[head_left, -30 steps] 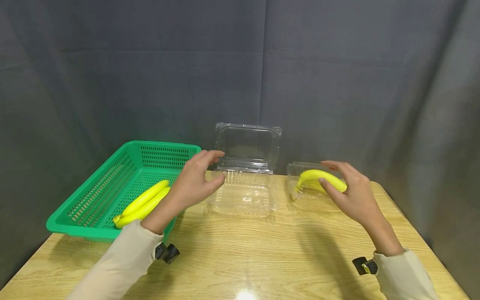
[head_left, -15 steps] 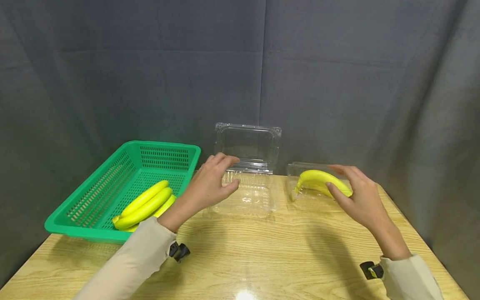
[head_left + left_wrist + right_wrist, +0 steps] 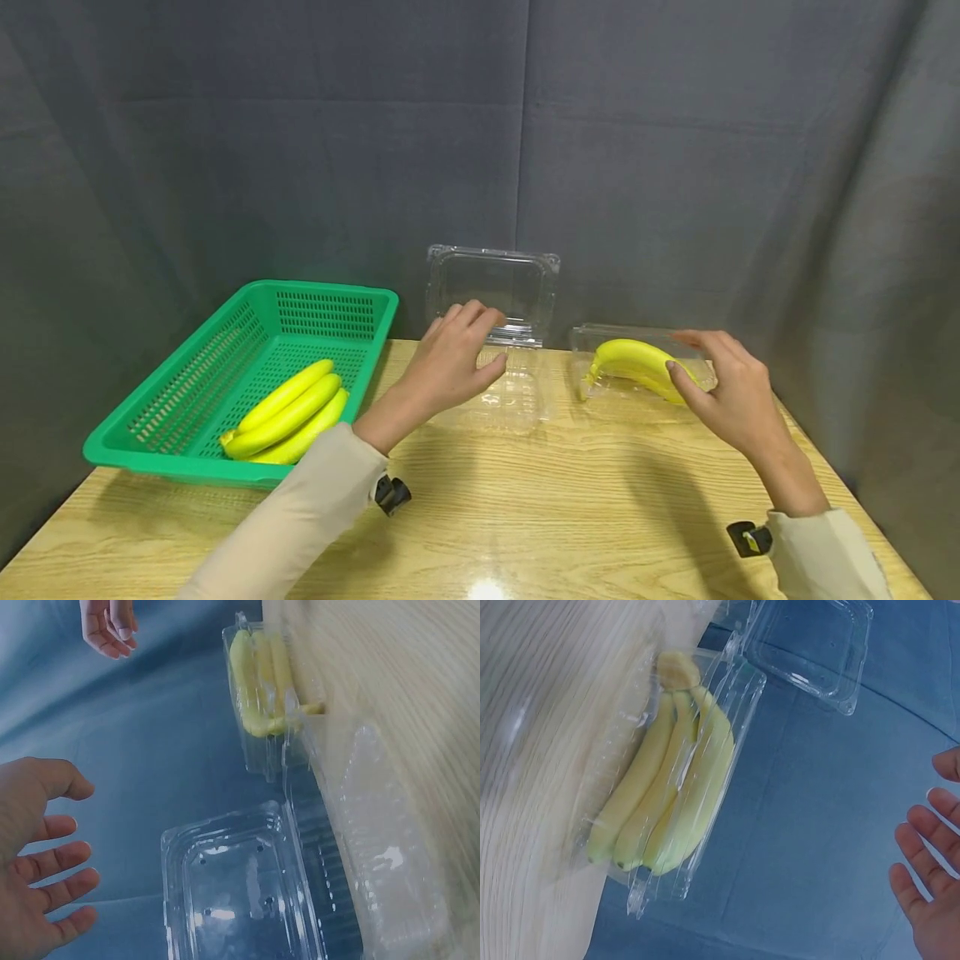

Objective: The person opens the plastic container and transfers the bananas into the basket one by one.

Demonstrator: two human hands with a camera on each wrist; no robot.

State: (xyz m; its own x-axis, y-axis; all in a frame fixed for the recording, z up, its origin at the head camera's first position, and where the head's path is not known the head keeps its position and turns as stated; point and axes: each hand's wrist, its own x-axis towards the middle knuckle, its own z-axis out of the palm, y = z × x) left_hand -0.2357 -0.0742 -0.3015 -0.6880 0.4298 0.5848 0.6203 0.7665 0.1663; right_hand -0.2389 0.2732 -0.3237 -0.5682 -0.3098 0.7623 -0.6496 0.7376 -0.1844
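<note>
Bananas (image 3: 671, 787), three of them joined at the stem, lie in the right box (image 3: 585, 335), a clear one near the back edge of the wood-grain tabletop (image 3: 540, 508). In the head view the right hand (image 3: 735, 392) is by the far end of this fruit, thumb and fingers parted in a loose curve; in the right wrist view it is apart from fruit and box, with hold of nothing.

The left hand (image 3: 459, 358) has its thumb and fingers spread wide, slightly bent, and also holds nothing. From the head it overlaps part of the middle box (image 3: 491, 287); in the left wrist view the two are apart. That clear box stands with its lid raised and its tray flat on the tabletop.

At the left sits a green slotted basket (image 3: 187, 470) with a second bunch (image 3: 288, 417) on its floor toward the front right; three bananas of it show.

Behind everything hangs a grey curtain (image 3: 420, 167). Pale sleeves (image 3: 277, 529) cover both forearms.
</note>
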